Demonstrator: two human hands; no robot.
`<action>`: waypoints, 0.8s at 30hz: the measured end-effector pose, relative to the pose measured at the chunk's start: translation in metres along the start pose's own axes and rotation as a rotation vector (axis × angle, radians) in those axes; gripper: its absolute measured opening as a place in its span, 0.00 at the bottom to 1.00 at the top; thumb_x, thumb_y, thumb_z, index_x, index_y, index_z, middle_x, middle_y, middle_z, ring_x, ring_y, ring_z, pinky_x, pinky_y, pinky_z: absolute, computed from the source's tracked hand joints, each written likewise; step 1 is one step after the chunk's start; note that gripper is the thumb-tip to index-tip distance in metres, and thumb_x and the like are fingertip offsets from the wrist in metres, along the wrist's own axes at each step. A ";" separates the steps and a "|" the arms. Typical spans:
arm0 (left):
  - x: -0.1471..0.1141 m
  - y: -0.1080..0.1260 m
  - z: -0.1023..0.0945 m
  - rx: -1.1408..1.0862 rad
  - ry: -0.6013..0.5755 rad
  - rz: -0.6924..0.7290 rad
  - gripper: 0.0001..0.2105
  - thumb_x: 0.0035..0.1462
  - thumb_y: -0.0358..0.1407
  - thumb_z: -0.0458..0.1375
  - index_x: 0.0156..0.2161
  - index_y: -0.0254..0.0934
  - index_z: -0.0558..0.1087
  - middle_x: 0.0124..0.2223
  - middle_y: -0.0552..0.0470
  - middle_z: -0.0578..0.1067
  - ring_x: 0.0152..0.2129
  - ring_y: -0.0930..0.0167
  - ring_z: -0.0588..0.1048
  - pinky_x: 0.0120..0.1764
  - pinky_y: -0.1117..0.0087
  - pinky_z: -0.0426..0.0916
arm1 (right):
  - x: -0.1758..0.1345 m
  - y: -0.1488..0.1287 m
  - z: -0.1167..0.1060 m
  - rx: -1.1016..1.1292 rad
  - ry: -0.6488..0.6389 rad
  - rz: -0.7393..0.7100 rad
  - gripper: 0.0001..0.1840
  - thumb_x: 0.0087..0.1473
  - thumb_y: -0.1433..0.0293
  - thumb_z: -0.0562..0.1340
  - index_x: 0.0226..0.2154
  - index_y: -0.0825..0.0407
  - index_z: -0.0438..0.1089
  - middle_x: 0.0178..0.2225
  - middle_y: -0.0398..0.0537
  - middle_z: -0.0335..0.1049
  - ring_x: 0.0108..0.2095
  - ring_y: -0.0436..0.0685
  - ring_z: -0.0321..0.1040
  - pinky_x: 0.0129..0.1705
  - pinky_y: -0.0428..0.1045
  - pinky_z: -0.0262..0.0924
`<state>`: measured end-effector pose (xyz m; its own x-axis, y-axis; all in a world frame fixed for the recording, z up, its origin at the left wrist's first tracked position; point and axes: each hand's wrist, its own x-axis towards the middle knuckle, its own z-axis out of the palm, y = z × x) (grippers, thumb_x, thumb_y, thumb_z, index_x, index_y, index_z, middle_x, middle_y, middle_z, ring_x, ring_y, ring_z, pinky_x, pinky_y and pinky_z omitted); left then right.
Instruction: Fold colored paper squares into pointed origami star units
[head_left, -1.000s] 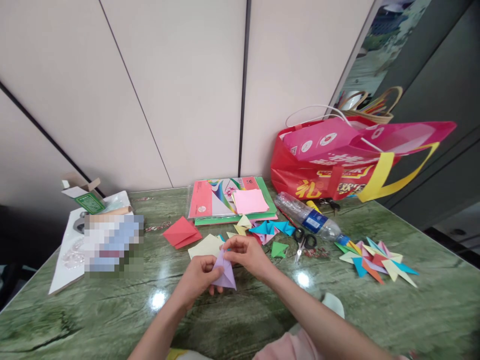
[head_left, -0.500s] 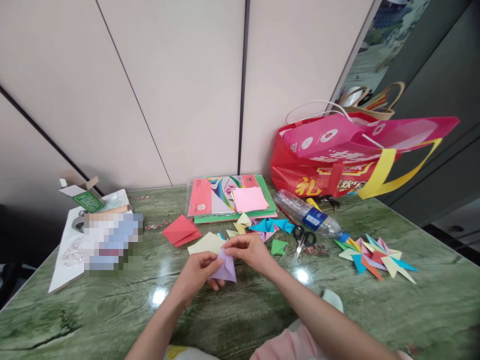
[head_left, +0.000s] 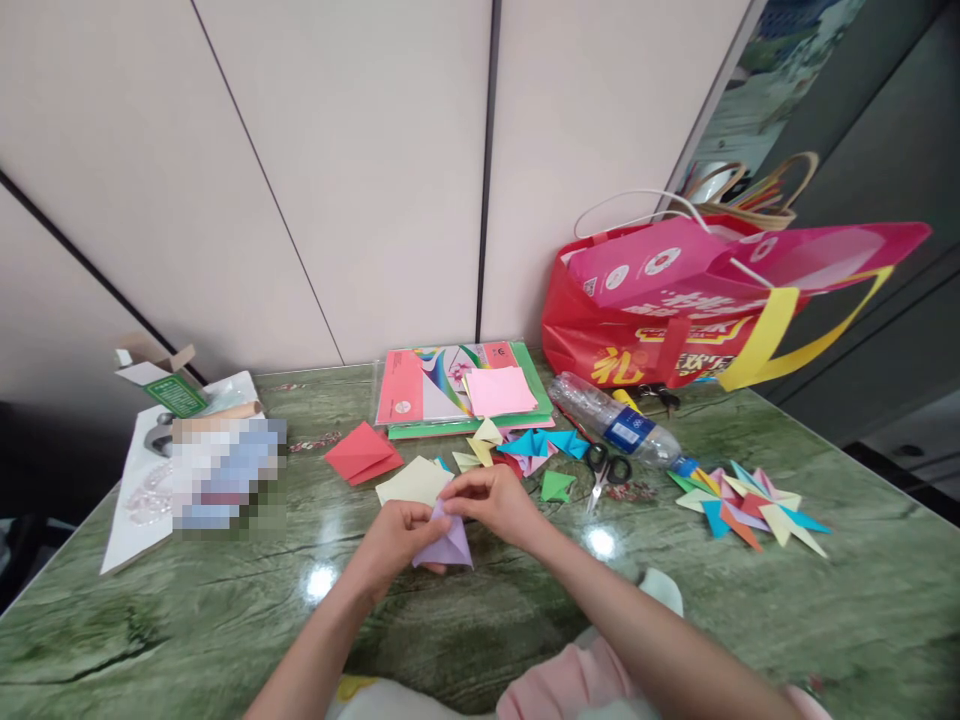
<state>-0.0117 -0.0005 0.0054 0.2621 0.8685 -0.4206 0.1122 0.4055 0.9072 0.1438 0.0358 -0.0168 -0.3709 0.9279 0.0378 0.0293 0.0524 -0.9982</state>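
A folded piece of purple paper [head_left: 448, 548] is held between both hands above the green table. My left hand [head_left: 397, 540] pinches its left side, with some fingers tucked behind the sheet. At the top corner, the thumb and fingertips of my right hand [head_left: 491, 500] close on the same paper. Just beyond them lies a cream folded paper [head_left: 414, 482], partly covered by the hands. A red folded paper [head_left: 364, 452] rests to the left, and a small green folded piece [head_left: 556, 486] sits right of my right hand.
Black-handled scissors [head_left: 602, 472] and a plastic bottle [head_left: 615, 420] lie to the right, near a many-coloured paper star [head_left: 750, 505]. Paper packs [head_left: 397, 390] lie by the wall beside a red bag [head_left: 600, 330]. A white board [head_left: 135, 510] with a small box [head_left: 176, 390] is at left.
The purple paper has tilted and opened out a little at its lower left, and fewer left fingers show beneath it. Both hands keep hold; the camera view has shifted slightly.
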 end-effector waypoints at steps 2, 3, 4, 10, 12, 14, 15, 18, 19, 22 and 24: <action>0.000 0.000 0.000 -0.006 0.000 0.000 0.16 0.38 0.46 0.64 0.22 0.31 0.73 0.17 0.54 0.71 0.14 0.76 0.66 0.21 0.73 0.67 | -0.001 0.000 0.001 -0.007 -0.007 -0.003 0.08 0.38 0.68 0.66 0.25 0.55 0.75 0.24 0.46 0.74 0.25 0.53 0.67 0.29 0.47 0.60; 0.000 0.000 0.000 -0.011 -0.003 -0.001 0.17 0.37 0.46 0.64 0.22 0.31 0.73 0.17 0.54 0.71 0.14 0.76 0.66 0.21 0.73 0.67 | -0.001 0.001 0.002 -0.009 -0.012 -0.005 0.08 0.38 0.68 0.66 0.25 0.55 0.75 0.24 0.46 0.74 0.25 0.53 0.67 0.29 0.47 0.60; 0.000 -0.001 0.000 -0.013 -0.009 -0.004 0.17 0.37 0.46 0.64 0.22 0.30 0.73 0.17 0.54 0.71 0.14 0.76 0.67 0.20 0.73 0.67 | -0.001 0.002 0.002 -0.011 -0.018 -0.006 0.08 0.38 0.67 0.66 0.25 0.55 0.75 0.24 0.46 0.74 0.25 0.53 0.67 0.29 0.47 0.60; 0.001 -0.004 -0.003 -0.026 -0.041 -0.003 0.18 0.38 0.47 0.64 0.21 0.30 0.73 0.16 0.53 0.71 0.13 0.75 0.68 0.18 0.76 0.64 | 0.000 0.004 0.004 0.050 -0.005 -0.007 0.12 0.35 0.64 0.67 0.25 0.54 0.71 0.29 0.46 0.72 0.25 0.51 0.67 0.27 0.45 0.60; 0.001 -0.003 -0.004 -0.043 -0.039 0.000 0.18 0.37 0.47 0.64 0.21 0.30 0.73 0.16 0.52 0.72 0.13 0.76 0.67 0.18 0.75 0.64 | 0.000 0.004 0.003 0.063 0.030 0.003 0.16 0.33 0.64 0.69 0.25 0.54 0.67 0.29 0.44 0.70 0.25 0.50 0.66 0.26 0.44 0.60; 0.001 -0.002 -0.003 -0.063 -0.034 -0.003 0.18 0.36 0.47 0.64 0.20 0.29 0.73 0.16 0.52 0.72 0.13 0.76 0.67 0.19 0.74 0.65 | 0.000 0.004 0.002 0.049 0.053 0.002 0.18 0.31 0.65 0.70 0.25 0.53 0.65 0.25 0.42 0.68 0.24 0.49 0.65 0.25 0.44 0.59; 0.001 -0.002 -0.003 -0.071 -0.031 -0.005 0.18 0.36 0.47 0.65 0.20 0.29 0.73 0.16 0.52 0.72 0.13 0.76 0.67 0.19 0.74 0.66 | 0.001 0.004 0.002 0.043 0.057 0.002 0.18 0.31 0.64 0.70 0.25 0.53 0.64 0.24 0.41 0.67 0.23 0.49 0.65 0.25 0.44 0.59; 0.000 -0.001 -0.001 -0.080 -0.025 -0.009 0.18 0.35 0.46 0.65 0.20 0.29 0.73 0.16 0.52 0.72 0.13 0.76 0.67 0.18 0.74 0.66 | 0.001 0.005 0.002 0.044 0.048 0.019 0.17 0.32 0.63 0.69 0.23 0.54 0.65 0.21 0.41 0.67 0.22 0.48 0.63 0.24 0.44 0.58; 0.000 -0.001 -0.001 -0.082 -0.019 -0.011 0.18 0.35 0.46 0.65 0.20 0.29 0.73 0.16 0.52 0.72 0.13 0.76 0.67 0.18 0.74 0.66 | 0.001 0.006 0.003 0.040 0.049 0.020 0.16 0.33 0.62 0.69 0.22 0.54 0.65 0.21 0.41 0.67 0.21 0.48 0.63 0.24 0.44 0.58; 0.001 -0.002 0.000 -0.083 0.004 -0.017 0.17 0.35 0.45 0.65 0.20 0.29 0.73 0.16 0.52 0.72 0.13 0.75 0.67 0.18 0.73 0.67 | 0.001 0.005 0.004 0.034 0.060 0.026 0.15 0.33 0.62 0.69 0.20 0.55 0.67 0.20 0.42 0.68 0.21 0.49 0.64 0.25 0.45 0.58; 0.002 -0.003 0.000 -0.081 0.013 -0.024 0.17 0.35 0.45 0.65 0.20 0.29 0.73 0.17 0.52 0.72 0.13 0.75 0.68 0.18 0.74 0.67 | 0.000 0.004 0.004 0.078 0.054 0.053 0.15 0.32 0.62 0.69 0.21 0.55 0.68 0.20 0.42 0.69 0.21 0.49 0.64 0.25 0.45 0.58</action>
<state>-0.0118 -0.0001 0.0024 0.2475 0.8615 -0.4433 0.0399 0.4480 0.8931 0.1397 0.0346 -0.0211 -0.3205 0.9471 -0.0147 -0.0256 -0.0241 -0.9994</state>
